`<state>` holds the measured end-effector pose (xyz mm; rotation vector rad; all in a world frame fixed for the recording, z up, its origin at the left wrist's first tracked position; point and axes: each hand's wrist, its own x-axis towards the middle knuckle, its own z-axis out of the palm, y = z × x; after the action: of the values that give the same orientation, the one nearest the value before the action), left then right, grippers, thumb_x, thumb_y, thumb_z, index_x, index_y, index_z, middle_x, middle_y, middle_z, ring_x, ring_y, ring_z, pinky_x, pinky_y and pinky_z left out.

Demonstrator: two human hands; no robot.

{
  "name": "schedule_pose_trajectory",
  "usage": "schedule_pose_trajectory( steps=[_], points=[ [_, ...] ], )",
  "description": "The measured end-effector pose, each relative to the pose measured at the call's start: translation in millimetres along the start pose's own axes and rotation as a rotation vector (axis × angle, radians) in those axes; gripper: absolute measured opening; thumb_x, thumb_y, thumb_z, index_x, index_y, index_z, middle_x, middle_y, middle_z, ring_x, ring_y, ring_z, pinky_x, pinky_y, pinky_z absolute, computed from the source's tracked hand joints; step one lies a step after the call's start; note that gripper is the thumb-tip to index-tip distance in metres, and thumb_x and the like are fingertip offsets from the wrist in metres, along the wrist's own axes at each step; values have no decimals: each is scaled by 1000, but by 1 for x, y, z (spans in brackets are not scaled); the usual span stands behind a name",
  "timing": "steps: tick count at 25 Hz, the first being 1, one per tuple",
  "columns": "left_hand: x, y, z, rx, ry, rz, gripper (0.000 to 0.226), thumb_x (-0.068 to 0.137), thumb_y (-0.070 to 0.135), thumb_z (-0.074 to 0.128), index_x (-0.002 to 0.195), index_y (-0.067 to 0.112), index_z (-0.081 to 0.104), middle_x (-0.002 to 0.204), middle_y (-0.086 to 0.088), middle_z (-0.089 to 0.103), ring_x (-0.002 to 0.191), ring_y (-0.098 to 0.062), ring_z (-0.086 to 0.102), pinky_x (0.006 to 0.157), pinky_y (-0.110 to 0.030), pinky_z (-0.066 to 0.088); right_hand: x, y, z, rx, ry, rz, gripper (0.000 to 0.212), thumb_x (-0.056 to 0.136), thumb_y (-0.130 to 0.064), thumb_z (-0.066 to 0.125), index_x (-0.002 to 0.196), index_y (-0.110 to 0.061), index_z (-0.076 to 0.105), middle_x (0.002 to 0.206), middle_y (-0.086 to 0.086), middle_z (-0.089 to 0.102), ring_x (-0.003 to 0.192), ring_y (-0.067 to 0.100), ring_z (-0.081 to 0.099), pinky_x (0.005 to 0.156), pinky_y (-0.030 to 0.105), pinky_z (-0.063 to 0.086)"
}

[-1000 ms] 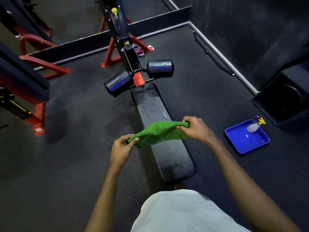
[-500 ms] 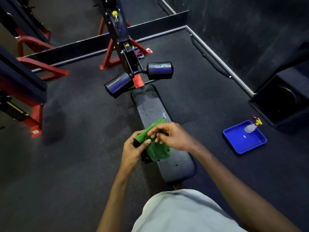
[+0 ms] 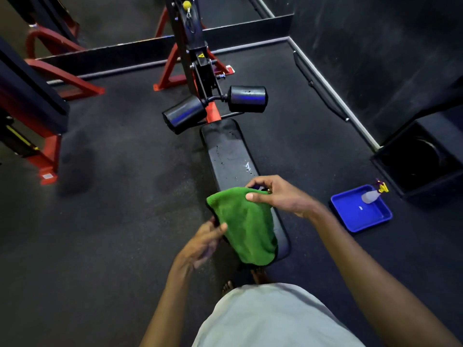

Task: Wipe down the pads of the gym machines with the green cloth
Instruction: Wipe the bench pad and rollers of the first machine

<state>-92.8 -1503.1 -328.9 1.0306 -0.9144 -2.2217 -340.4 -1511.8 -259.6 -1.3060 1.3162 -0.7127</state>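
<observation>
Single head-worn view, forward and steeply down, close above hands, over bench pad (image 3: 226, 151).

The green cloth (image 3: 246, 226) hides part of the bench pad (image 3: 226, 151); the left hand (image 3: 203, 242) is blurred.

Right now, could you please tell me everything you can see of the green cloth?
The green cloth is fluffy, towel-like fabric with a dark edge, folded over and hanging over the near end of the black bench pad. The right hand pinches its top corner; the blurred left hand meets its left edge, grip unclear.
</observation>
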Motion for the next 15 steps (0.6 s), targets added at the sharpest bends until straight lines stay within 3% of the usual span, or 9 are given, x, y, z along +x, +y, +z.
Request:
schedule_pose_trajectory(
  steps=[1,3,6,7,9,11,13,15],
  points=[
    [0,-13,-6,62,-33,-45,52,64,-3,85,113,5,71,109,-14,75,100,-11,71,87,-24,54,1,3,1,29,56,11,16,93,-23,72,104,-11,72,93,-3,70,87,5,61,80,22,48],
    [2,-26,-9,98,-25,-39,51,75,-2,73,124,-7,60,118,-17,70,106,-18,68,94,-30,52,0,11,0,107,140,70,18,95,-23,68,105,-8,70,94,0,69,85,7,62,74,22,50],
    [1,-24,-1,-21,1,37,29,90,-1,64,118,-4,59,98,-5,74,88,-11,69,80,-24,54,-5,20,0,146,187,160,19,99,-21,63,107,-4,66,89,4,64,74,6,58,56,20,48],
    [2,-23,3,-70,-1,31,31,89,-4,64,119,0,58,101,-3,74,90,-11,70,79,-23,55,-6,23,2,162,216,176,17,100,-20,62,106,-5,65,87,3,63,71,5,57,53,20,46],
    [7,-26,8,-92,15,49,47,76,-8,75,118,7,58,110,-7,74,99,-18,70,81,-26,57,-4,31,6,68,318,193,12,99,-19,62,108,-12,66,92,2,64,78,9,59,61,25,49],
    [12,-33,7,-65,101,90,48,68,-6,76,109,9,57,103,-6,75,94,-19,70,77,-28,58,-8,39,8,-296,343,171,37,94,-34,68,128,-20,61,118,2,63,106,14,61,91,34,53],
    [14,-40,2,-39,125,117,45,68,-2,77,108,10,58,102,-7,74,93,-20,69,80,-32,58,-12,37,22,-544,76,155,76,83,-60,70,146,-27,44,141,-2,50,128,13,51,109,30,43],
    [13,-46,-6,-24,81,137,48,68,5,82,111,9,60,106,-10,72,97,-21,67,85,-33,57,-15,30,49,-561,-253,199,81,76,-54,81,143,-27,44,130,-11,55,120,5,54,96,10,43]
  ],
)
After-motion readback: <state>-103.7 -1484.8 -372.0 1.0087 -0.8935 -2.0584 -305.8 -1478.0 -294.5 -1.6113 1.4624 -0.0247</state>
